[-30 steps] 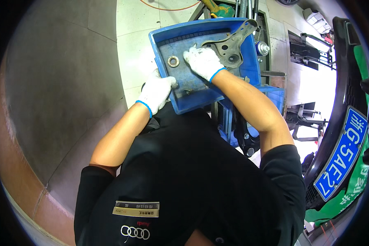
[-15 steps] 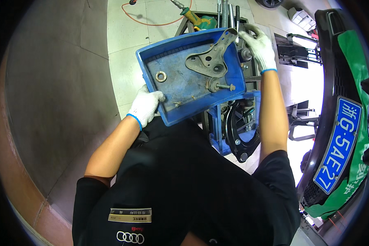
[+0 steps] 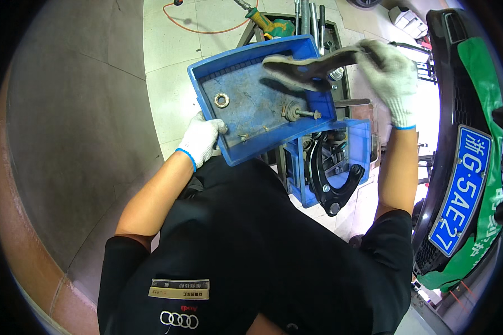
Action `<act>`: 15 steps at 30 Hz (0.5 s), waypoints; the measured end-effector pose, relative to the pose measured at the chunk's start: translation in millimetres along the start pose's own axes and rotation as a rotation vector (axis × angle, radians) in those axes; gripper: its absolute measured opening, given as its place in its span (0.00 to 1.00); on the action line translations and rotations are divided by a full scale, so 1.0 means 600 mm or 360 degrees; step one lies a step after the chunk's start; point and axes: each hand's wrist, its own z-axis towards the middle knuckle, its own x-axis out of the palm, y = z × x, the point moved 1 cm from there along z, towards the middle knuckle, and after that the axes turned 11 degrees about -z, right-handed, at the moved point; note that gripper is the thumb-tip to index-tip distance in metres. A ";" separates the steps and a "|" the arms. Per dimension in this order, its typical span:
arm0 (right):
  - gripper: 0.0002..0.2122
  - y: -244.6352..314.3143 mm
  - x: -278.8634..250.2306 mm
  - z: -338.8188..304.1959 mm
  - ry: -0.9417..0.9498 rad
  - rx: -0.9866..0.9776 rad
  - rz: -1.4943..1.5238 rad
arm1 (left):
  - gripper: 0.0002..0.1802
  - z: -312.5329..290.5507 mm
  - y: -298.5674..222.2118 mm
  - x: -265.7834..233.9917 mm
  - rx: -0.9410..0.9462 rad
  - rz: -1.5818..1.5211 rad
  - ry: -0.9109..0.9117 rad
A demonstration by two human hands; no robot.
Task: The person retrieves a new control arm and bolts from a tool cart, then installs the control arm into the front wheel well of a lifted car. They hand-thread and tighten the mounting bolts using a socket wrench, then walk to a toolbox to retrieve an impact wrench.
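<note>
Both hands wear white knitted gloves with blue cuffs. From where I stand, the left hand (image 3: 203, 137) grips the near left corner of a blue bin (image 3: 265, 146), thumb over its rim, the other fingers partly hidden outside. Out past the bin's right side, the right hand (image 3: 390, 75) is closed around one end of a worn metal bracket (image 3: 302, 71); the bracket is tilted nearly edge-on, its far end hanging over the bin floor. Inside lie a metal ring (image 3: 216, 100) at the left and a round mount with a bolt (image 3: 292, 111) near the right. Below, a black forked arm (image 3: 320, 176) leans across another blue bin (image 3: 364, 139).
</note>
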 end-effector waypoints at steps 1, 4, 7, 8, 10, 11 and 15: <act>0.14 -0.019 -0.039 -0.003 -0.0013 0.0167 0.0055 | 0.31 0.000 0.000 0.001 -0.0041 0.0039 -0.0019; 0.13 -0.077 -0.145 -0.019 -0.0285 0.0385 0.0168 | 0.31 -0.007 -0.004 0.005 -0.0039 0.0030 -0.0055; 0.13 -0.112 -0.203 -0.028 -0.0302 0.0803 0.0384 | 0.31 -0.012 -0.007 0.008 -0.0037 0.0078 -0.0025; 0.14 -0.114 -0.213 -0.025 -0.0251 0.0785 0.0271 | 0.31 -0.013 -0.007 0.008 -0.0049 0.0068 -0.0018; 0.16 -0.102 -0.216 -0.016 -0.0108 0.0518 0.0005 | 0.31 -0.012 -0.006 0.007 -0.0052 0.0032 -0.0015; 0.16 -0.093 -0.203 -0.008 -0.0052 0.0520 0.0035 | 0.32 -0.011 -0.006 0.005 -0.0054 -0.0014 -0.0003; 0.18 -0.043 -0.125 0.023 0.0055 0.0046 -0.0158 | 0.28 -0.003 0.001 0.000 0.0024 0.0024 0.0046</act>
